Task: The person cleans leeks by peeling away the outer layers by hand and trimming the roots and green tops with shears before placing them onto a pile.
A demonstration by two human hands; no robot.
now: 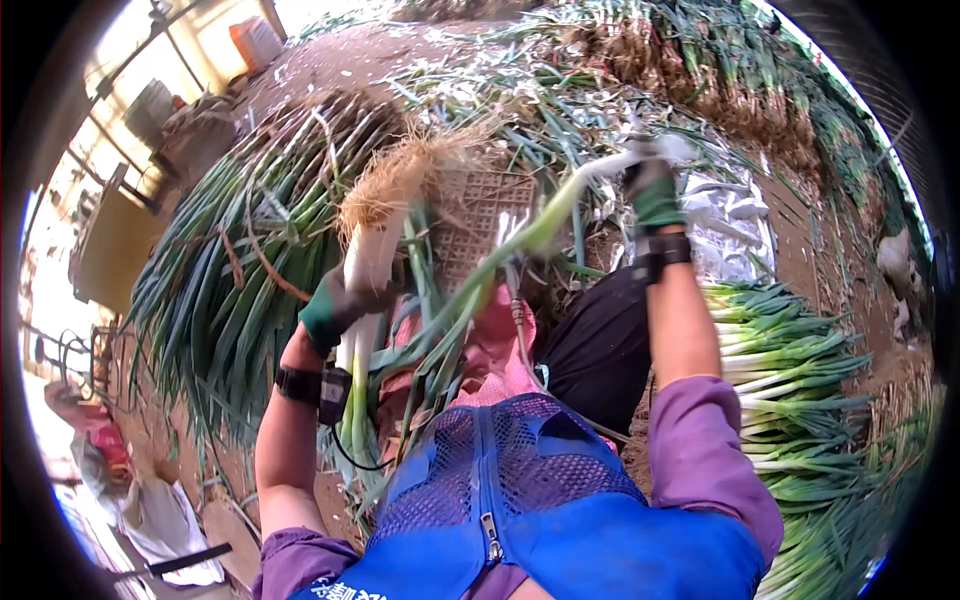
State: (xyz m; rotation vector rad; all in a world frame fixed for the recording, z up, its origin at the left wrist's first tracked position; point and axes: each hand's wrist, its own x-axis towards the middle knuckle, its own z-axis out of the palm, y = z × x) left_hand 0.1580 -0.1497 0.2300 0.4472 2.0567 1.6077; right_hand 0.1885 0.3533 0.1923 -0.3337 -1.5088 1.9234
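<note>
My left hand [343, 308], in a green and dark glove, is closed round a bundle of leeks [372, 255] with shaggy roots at the top and green leaves hanging toward my lap. My right hand [654, 190], gloved the same way, is raised at the right with its fingers closed at the end of a pale, motion-blurred leek stalk [560, 205]. Its green leaves slant down toward the left. A brown plastic crate [480, 215] stands between my hands, and an air nozzle with a hose [518, 312] is below it.
A large heap of untrimmed leeks [240, 260] lies at the left. Cleaned leeks [780, 390] are stacked at the right, below a pile of white peelings [725, 225]. More leeks [720, 70] stand along the back right. Leaf scraps litter the ground.
</note>
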